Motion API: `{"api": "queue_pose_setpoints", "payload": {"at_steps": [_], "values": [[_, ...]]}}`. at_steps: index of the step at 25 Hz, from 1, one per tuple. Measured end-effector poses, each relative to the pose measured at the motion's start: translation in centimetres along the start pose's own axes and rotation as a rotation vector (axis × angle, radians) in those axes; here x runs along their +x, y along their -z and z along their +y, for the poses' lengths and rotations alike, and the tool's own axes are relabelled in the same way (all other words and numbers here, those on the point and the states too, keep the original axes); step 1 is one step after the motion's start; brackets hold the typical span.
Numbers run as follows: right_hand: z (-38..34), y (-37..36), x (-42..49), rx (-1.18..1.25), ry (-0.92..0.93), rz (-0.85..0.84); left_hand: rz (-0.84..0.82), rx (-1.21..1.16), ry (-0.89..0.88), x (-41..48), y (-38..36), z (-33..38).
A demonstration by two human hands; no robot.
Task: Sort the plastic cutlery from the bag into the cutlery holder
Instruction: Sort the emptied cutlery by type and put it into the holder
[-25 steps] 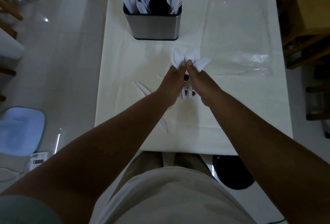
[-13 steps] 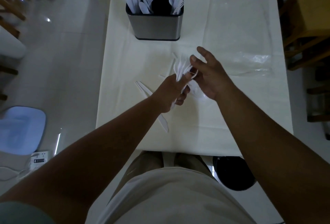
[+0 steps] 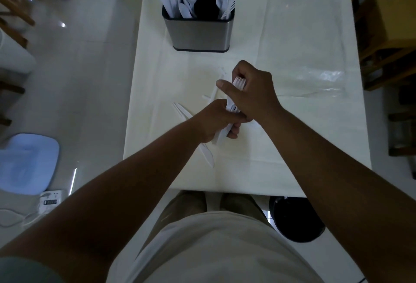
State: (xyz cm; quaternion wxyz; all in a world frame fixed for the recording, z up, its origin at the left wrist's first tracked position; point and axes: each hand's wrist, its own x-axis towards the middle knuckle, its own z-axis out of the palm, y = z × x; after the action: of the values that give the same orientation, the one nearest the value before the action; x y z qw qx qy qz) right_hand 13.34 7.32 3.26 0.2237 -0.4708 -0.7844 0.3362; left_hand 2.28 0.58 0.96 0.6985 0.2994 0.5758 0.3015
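Both hands are closed on a bundle of forks (image 3: 239, 82) held just above the bench (image 3: 247, 161), in front of the cutlery holder (image 3: 198, 34). The right hand (image 3: 254, 95) curls round the upper end, where the tines show past its thumb, and the left hand (image 3: 213, 122) wraps the handles lower down. The light is dim and the pieces overlap, so the number in the bundle cannot be told. White plastic cutlery like this is probably very light, thin and smooth, so stacked pieces are likely to slide over one another and fan out if the grip slackens. It is stiff enough to stay straight but may snap at the neck or tines if bent. The handles look like the safest place to hold, gathered parallel in one fist, so they can be dropped handle-first beside the forks already standing (image 3: 227, 1) at the holder's right end. A few loose knives (image 3: 182, 111) lie flat on the bench to the left, and they probably need a fingertip under one end to lift. The clear bag (image 3: 315, 62) lies flat to the right.
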Motion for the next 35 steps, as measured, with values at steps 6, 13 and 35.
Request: {"api": "queue_pose_setpoints", "payload": {"at_steps": [6, 13, 35], "values": [[0.1, -0.4, 1.0, 0.007, 0.026, 0.017, -0.009, -0.022, 0.033, 0.2, 0.5, 0.8], [0.7, 0.9, 4.5, -0.027, -0.131, 0.075, 0.099, 0.074, 0.042, 0.6, 0.4, 1.1], [-1.0, 2.6, 13.5, 0.675, -0.382, -0.068, 0.430, -0.179, -0.138, 4.7, 10.4, 5.9]]}}
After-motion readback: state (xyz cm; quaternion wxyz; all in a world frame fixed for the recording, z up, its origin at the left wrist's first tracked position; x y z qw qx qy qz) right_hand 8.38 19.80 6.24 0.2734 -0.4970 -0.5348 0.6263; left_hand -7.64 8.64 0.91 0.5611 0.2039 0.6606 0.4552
